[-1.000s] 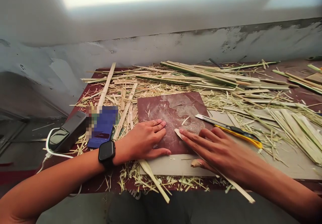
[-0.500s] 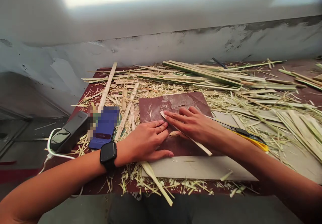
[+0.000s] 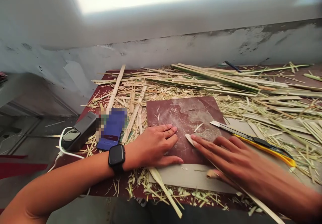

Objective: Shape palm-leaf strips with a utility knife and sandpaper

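Observation:
My left hand [image 3: 157,145], with a black watch at its wrist, lies flat on a dark red sandpaper-like sheet [image 3: 161,111], its fingers together and the thumb apart. To its right, my right hand [image 3: 233,160] holds a thin pale bamboo strip [image 3: 264,208] under its fingers and palm. The strip's tip shows beyond the fingertips on the sheet, and its far end runs out under the wrist. Beyond my right hand lies a yellow and black utility knife [image 3: 264,144], blade out over the sheet's right edge.
A blue-screened phone [image 3: 110,130] and a grey power bank [image 3: 82,130] with a white cable sit at the left. Bamboo strips [image 3: 218,78] and shavings cover the back and right. A pale board [image 3: 186,177] lies near the front edge.
My right hand has slid right and toward me with the strip, away from my left hand. The knife and a small sliver on the sheet are now uncovered. The view has shifted slightly.

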Action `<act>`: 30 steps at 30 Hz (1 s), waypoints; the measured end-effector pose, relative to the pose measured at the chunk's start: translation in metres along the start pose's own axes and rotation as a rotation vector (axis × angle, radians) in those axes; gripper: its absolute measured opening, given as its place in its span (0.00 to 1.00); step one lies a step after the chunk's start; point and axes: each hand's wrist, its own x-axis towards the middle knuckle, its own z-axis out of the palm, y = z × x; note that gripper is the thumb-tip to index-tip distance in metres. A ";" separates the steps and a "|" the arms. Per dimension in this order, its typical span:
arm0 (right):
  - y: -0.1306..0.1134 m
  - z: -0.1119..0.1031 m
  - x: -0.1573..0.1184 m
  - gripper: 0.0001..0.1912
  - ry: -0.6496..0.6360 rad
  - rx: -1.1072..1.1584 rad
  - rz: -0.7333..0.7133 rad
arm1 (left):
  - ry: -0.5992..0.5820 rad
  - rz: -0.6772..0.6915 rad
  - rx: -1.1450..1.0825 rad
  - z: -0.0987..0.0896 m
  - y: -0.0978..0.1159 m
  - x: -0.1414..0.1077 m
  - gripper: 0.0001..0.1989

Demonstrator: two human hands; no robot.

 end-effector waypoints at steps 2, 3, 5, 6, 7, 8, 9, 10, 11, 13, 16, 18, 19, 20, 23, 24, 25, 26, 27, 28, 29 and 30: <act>-0.003 -0.004 -0.003 0.38 0.017 0.012 0.000 | -0.002 -0.002 0.003 0.000 0.000 0.000 0.34; -0.003 -0.005 -0.003 0.38 0.032 0.020 -0.003 | -0.006 -0.003 0.004 0.000 0.000 0.000 0.34; -0.001 -0.002 -0.001 0.38 0.043 0.031 -0.001 | -0.012 -0.003 0.006 0.000 0.001 0.000 0.34; 0.001 0.001 0.001 0.38 0.040 0.034 0.001 | -0.012 -0.002 0.006 -0.001 0.001 0.000 0.34; 0.004 0.006 0.004 0.38 0.037 0.032 0.005 | -0.011 -0.003 0.007 -0.001 0.001 0.001 0.35; 0.009 0.011 0.007 0.38 0.034 0.029 0.008 | -0.010 -0.004 0.005 -0.001 0.001 0.001 0.35; 0.014 0.016 0.011 0.37 0.040 0.028 0.007 | -0.010 -0.005 0.002 -0.001 0.001 0.001 0.35; 0.019 0.022 0.016 0.37 0.048 0.029 -0.001 | -0.011 -0.006 -0.001 -0.001 0.001 0.001 0.35; 0.025 0.028 0.021 0.37 0.048 0.033 -0.022 | -0.014 -0.008 -0.004 -0.001 0.001 0.001 0.35; 0.035 0.037 0.032 0.33 0.044 0.033 -0.037 | -0.021 -0.008 -0.003 -0.002 0.002 0.001 0.35; 0.042 0.042 0.047 0.27 0.039 0.019 -0.070 | -0.020 -0.008 0.009 -0.003 0.002 0.001 0.35; 0.040 0.041 0.050 0.27 0.039 0.001 -0.077 | -0.011 -0.012 0.012 -0.004 0.002 0.001 0.34; 0.038 0.039 0.049 0.27 0.036 -0.008 -0.069 | -0.008 -0.015 0.010 -0.004 0.002 0.001 0.34; 0.034 0.037 0.047 0.28 0.027 -0.014 -0.060 | -0.005 -0.016 0.006 -0.004 0.002 0.001 0.34; 0.019 0.026 0.030 0.34 0.001 -0.017 -0.016 | -0.003 -0.018 -0.008 -0.003 0.002 0.000 0.35; 0.013 0.022 0.023 0.37 -0.002 -0.017 0.001 | -0.005 -0.018 -0.011 -0.002 0.002 0.000 0.35; 0.008 0.017 0.016 0.38 -0.004 -0.014 0.010 | -0.008 -0.017 -0.013 -0.002 0.002 0.000 0.35; 0.002 0.013 0.009 0.39 -0.016 -0.011 0.016 | -0.010 -0.016 -0.014 -0.002 0.002 0.000 0.35; -0.003 0.009 0.003 0.39 -0.017 -0.012 0.022 | -0.013 -0.014 -0.018 -0.001 0.002 0.000 0.35; -0.007 0.005 -0.002 0.38 -0.024 -0.014 0.026 | -0.014 -0.012 -0.023 -0.001 0.002 0.000 0.34; -0.010 0.003 -0.006 0.37 -0.028 -0.017 0.032 | -0.015 -0.011 -0.032 -0.001 0.001 0.000 0.33; -0.013 0.001 -0.009 0.37 -0.029 -0.019 0.036 | -0.013 -0.013 -0.044 -0.001 0.001 0.000 0.33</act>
